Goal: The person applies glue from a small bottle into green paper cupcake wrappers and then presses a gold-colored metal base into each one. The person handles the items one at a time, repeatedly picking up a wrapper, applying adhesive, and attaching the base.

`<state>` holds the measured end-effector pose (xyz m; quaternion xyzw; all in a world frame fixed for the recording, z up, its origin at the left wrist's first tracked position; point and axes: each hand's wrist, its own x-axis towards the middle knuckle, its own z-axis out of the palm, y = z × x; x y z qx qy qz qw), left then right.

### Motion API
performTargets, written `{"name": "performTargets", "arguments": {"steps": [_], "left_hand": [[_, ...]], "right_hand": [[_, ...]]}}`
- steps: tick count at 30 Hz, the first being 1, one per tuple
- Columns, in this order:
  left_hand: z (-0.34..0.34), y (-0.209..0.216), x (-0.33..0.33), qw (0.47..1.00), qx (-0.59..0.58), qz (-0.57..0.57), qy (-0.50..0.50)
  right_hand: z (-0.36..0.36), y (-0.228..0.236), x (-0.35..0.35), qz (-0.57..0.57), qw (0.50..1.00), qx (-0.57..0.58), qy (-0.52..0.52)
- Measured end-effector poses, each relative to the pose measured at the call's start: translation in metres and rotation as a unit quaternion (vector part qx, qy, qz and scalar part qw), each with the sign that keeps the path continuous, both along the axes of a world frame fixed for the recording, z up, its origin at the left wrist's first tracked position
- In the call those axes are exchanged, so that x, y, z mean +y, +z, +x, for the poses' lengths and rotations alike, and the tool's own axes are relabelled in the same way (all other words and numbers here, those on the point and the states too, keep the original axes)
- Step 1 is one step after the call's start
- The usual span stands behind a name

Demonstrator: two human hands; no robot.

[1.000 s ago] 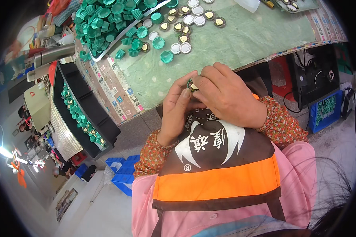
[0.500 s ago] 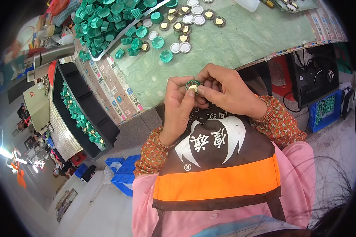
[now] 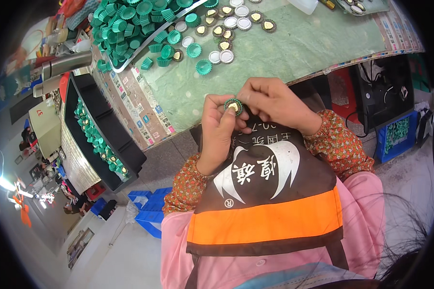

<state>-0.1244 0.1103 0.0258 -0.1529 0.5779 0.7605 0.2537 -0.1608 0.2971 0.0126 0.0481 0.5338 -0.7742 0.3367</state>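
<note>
Between the thumb and fingers of my left hand (image 3: pixel 218 127) is a green fluted cup (image 3: pixel 233 107) with a dark ring and a gold-coloured middle facing up. My right hand (image 3: pixel 274 103) is just right of the cup, its thumb and forefinger pinched near the rim; what they hold, if anything, is hidden. On the green-covered table (image 3: pixel 294 58) beyond my hands lie loose green fluted cups (image 3: pixel 203 67), plain white round discs (image 3: pixel 226 57) and dark-rimmed discs with gold middles (image 3: pixel 268 25). A big heap of green cups (image 3: pixel 118 29) fills a white-rimmed tray at the far left.
Left of the table stands a long black bin (image 3: pixel 106 130) with green cups in it. Blue crates (image 3: pixel 152 212) sit on the floor at lower left, and another blue crate (image 3: pixel 398 137) with green pieces is at the right beside a black box (image 3: pixel 386 94).
My right hand's thumb has come off the face of the cup and drawn back to its right edge. The left hand keeps hold, and the cup's face now shows more fully.
</note>
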Motion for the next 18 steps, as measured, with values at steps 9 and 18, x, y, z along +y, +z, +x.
{"name": "performTargets", "arguments": {"steps": [9, 18], "left_hand": [[0.001, 0.003, 0.005, 0.999, 0.008, -0.047, -0.019], [-0.009, 0.008, -0.027, 0.994, 0.023, 0.005, 0.104]], "right_hand": [[0.006, -0.003, 0.0, 0.08, 0.992, 0.097, 0.022], [-0.001, 0.006, -0.002, 0.119, 0.968, 0.222, -0.022]]}}
